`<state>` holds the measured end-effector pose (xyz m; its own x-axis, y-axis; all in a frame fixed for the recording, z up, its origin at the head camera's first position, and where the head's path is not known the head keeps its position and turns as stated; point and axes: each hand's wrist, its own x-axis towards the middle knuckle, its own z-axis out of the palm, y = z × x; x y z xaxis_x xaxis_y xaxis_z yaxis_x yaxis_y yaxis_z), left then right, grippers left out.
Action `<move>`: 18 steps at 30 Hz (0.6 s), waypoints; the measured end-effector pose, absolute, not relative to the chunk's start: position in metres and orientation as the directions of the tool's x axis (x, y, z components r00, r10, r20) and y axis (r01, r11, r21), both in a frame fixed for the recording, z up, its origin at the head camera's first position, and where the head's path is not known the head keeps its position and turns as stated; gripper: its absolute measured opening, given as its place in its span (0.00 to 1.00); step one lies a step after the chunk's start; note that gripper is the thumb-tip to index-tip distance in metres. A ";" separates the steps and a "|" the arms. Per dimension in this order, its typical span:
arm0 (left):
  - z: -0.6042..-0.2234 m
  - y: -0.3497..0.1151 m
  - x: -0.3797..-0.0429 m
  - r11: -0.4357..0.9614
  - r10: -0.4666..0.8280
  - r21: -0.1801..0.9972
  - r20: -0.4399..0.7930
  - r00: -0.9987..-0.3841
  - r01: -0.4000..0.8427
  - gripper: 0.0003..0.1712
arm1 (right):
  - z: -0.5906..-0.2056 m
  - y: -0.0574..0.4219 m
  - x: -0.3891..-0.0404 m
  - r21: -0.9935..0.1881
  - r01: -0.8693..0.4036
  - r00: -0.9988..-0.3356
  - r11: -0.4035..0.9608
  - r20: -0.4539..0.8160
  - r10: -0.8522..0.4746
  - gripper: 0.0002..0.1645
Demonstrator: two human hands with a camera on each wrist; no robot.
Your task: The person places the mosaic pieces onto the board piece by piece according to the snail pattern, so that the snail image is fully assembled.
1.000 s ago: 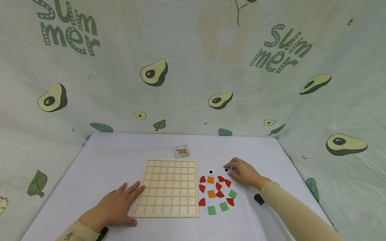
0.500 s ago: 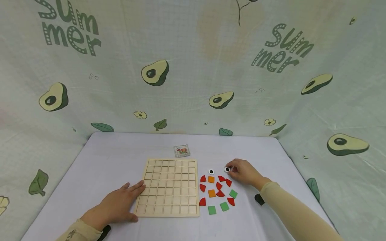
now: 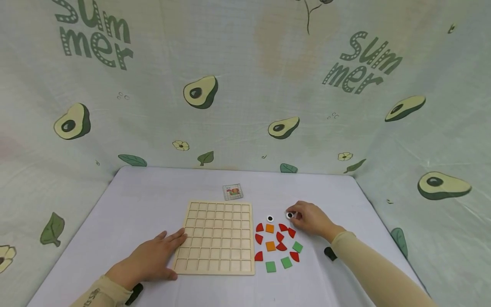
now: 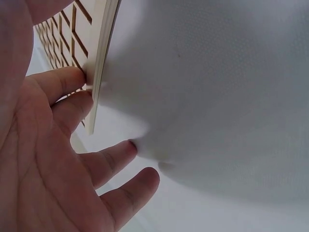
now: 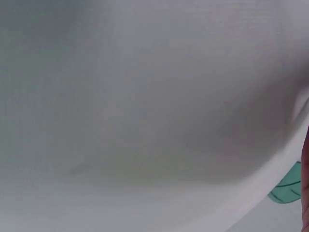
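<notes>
Head and left-wrist views share the board [image 3: 216,237].

Loose white disc [image 3: 270,218] lies between right grip [image 3: 310,218] and grid board [image 3: 216,238] — free cloth [image 3: 268,197] beyond it.

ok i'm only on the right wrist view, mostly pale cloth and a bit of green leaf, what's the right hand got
Observer: The head view shows the right hand pinching a white disc with a black centre.
Operator: any more like it
Observer: Yes, a second disc lies just behind the farther orange square.
Operator: and over on the other side
Observer: The left hand touches the left edge of the wooden grid board.
</notes>
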<state>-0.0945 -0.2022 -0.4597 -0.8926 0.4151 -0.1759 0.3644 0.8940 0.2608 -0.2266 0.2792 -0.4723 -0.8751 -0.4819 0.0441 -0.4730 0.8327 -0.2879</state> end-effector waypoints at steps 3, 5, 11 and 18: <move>-0.460 -0.203 -0.094 0.895 0.414 0.257 -0.175 -0.893 0.364 0.59 | -0.467 0.278 -0.227 -0.280 -0.487 -0.868 0.827 0.051 -0.494 0.18; -0.460 -0.203 -0.094 0.895 0.415 0.256 -0.173 -0.893 0.366 0.59 | -0.462 0.275 -0.228 -0.279 -0.495 -0.864 0.823 0.056 -0.500 0.18; -0.461 -0.202 -0.093 0.894 0.418 0.250 -0.171 -0.892 0.371 0.59 | -0.446 0.250 -0.235 -0.286 -0.509 -0.853 0.812 0.037 -0.521 0.19; -0.459 -0.202 -0.092 0.894 0.418 0.248 -0.155 -0.895 0.374 0.58 | -0.429 0.182 -0.247 -0.280 -0.567 -0.807 0.775 -0.002 -0.591 0.18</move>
